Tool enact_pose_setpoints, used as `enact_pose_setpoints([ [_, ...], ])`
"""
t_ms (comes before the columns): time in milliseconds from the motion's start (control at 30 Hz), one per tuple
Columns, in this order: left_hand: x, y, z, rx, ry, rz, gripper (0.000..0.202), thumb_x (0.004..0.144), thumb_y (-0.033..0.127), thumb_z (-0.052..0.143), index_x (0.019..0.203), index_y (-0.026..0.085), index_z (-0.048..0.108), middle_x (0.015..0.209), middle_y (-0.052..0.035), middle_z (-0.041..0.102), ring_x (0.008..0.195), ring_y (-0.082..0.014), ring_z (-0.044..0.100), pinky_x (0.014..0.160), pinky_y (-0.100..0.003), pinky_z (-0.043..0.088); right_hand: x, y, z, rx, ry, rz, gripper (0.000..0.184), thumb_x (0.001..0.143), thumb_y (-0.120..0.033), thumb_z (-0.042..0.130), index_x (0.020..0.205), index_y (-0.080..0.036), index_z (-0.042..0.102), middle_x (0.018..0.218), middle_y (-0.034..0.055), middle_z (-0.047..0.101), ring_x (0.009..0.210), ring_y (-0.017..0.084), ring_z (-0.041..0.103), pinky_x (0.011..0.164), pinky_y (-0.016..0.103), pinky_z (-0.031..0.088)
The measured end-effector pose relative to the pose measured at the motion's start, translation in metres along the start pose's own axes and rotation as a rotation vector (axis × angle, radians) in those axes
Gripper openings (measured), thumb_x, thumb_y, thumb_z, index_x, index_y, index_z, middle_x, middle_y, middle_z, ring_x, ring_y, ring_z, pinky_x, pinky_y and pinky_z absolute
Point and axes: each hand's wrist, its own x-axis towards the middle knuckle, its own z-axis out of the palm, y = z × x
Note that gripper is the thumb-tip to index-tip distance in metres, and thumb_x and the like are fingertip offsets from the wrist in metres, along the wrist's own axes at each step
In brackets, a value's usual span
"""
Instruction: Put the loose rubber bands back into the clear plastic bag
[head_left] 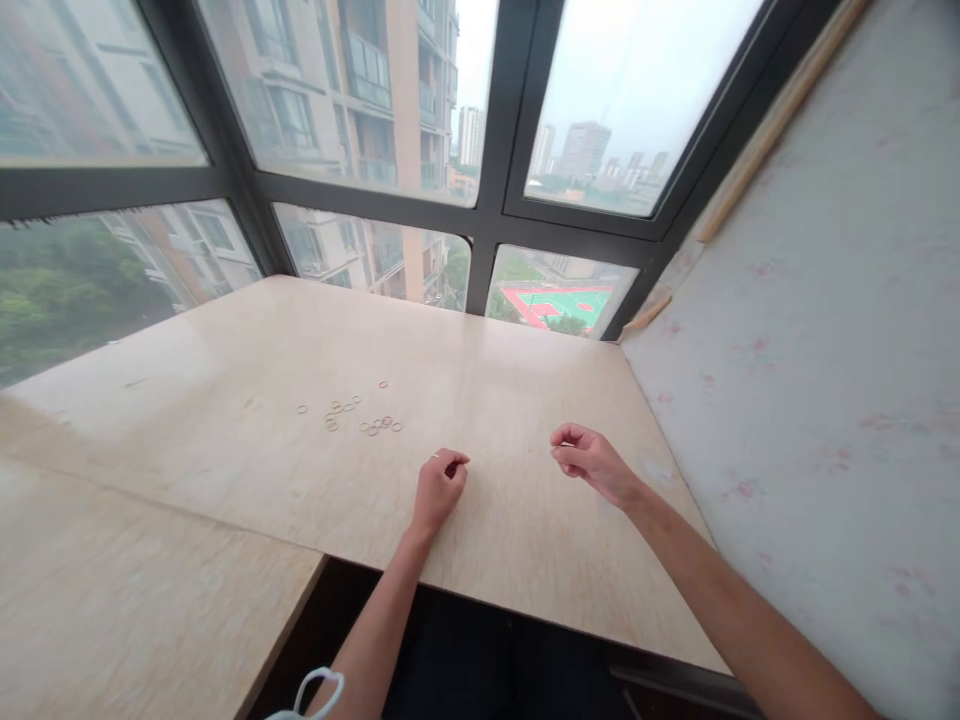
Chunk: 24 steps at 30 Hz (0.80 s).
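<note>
My left hand [441,488] rests low over the pale counter [495,560], its fingers curled in and the fingertips pressed together. Something light, perhaps a ring, shows on one of its fingers. To the right, my right hand [592,462] is raised a little, thumb and forefinger in a pinch. Whatever either hand holds, if anything, is too small to make out. Beyond my left hand and to its left lie several small thin rings [377,425], some yellowish and some reddish. They lie flat in two loose clusters, with a few apart from the rest.
Dark-framed windows [491,220] close off the back and left of the counter. A wall with flowered paper [810,400] stands at the right. The counter's front edge has a stepped corner [324,556] at the left. A white cord loop [319,680] hangs near my left forearm.
</note>
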Motion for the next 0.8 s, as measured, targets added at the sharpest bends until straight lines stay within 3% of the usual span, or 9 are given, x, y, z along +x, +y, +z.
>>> enact_pose_setpoints([
  [167, 0.002, 0.000, -0.001, 0.029, -0.008, 0.006, 0.015, 0.075, 0.013, 0.051, 0.078, 0.018, 0.065, 0.078, -0.0033, 0.067, 0.072, -0.0162, 0.062, 0.068, -0.029, 0.048, -0.038, 0.001, -0.054, -0.182, 0.337, -0.095, 0.033, 0.064, -0.034, 0.076, 0.085, -0.016, 0.058, 0.064, -0.0045, 0.053, 0.048, 0.007, 0.043, 0.045, 0.021, 0.033],
  [300, 0.004, 0.001, -0.001, 0.038, -0.008, -0.002, 0.015, 0.075, 0.016, 0.051, 0.078, 0.018, 0.065, 0.079, -0.0037, 0.068, 0.072, -0.0171, 0.063, 0.068, -0.030, 0.050, -0.056, 0.008, -0.074, -0.365, 0.479, -0.160, 0.032, 0.068, -0.037, 0.071, 0.089, -0.017, 0.058, 0.070, -0.0011, 0.058, 0.051, 0.009, 0.049, 0.046, 0.022, 0.037],
  [433, 0.004, 0.003, -0.002, 0.045, -0.012, -0.011, 0.014, 0.075, 0.019, 0.051, 0.078, 0.019, 0.065, 0.079, -0.0041, 0.068, 0.073, -0.0176, 0.063, 0.069, -0.031, 0.050, -0.067, 0.027, -0.080, -0.589, 0.367, -0.121, 0.027, 0.072, -0.030, 0.061, 0.097, -0.018, 0.058, 0.081, 0.0006, 0.061, 0.050, 0.008, 0.050, 0.049, 0.023, 0.042],
  [533, 0.003, 0.006, -0.003, 0.056, -0.015, -0.020, 0.015, 0.075, 0.020, 0.051, 0.078, 0.019, 0.065, 0.079, -0.0041, 0.068, 0.073, -0.0178, 0.063, 0.069, -0.031, 0.051, -0.071, 0.040, -0.082, -0.764, 0.259, -0.082, 0.040, 0.069, -0.017, 0.056, 0.109, -0.020, 0.057, 0.088, 0.0004, 0.063, 0.048, 0.007, 0.047, 0.054, 0.023, 0.043],
  [633, 0.003, 0.007, -0.003, 0.065, -0.014, -0.023, 0.015, 0.075, 0.021, 0.051, 0.078, 0.019, 0.065, 0.079, -0.0042, 0.068, 0.073, -0.0179, 0.063, 0.069, -0.031, 0.051, -0.072, 0.043, -0.083, -0.819, 0.306, -0.098, 0.048, 0.069, -0.015, 0.053, 0.117, -0.020, 0.054, 0.092, 0.0012, 0.063, 0.048, 0.006, 0.045, 0.055, 0.023, 0.042],
  [800, 0.003, 0.007, -0.003, 0.081, -0.011, -0.021, 0.014, 0.075, 0.020, 0.051, 0.077, 0.019, 0.065, 0.078, -0.0041, 0.068, 0.071, -0.0176, 0.063, 0.069, -0.031, 0.052, -0.079, 0.037, -0.083, -0.734, 0.354, -0.138, 0.040, 0.075, -0.022, 0.056, 0.115, -0.019, 0.057, 0.089, 0.0016, 0.062, 0.047, 0.007, 0.042, 0.051, 0.022, 0.041],
])
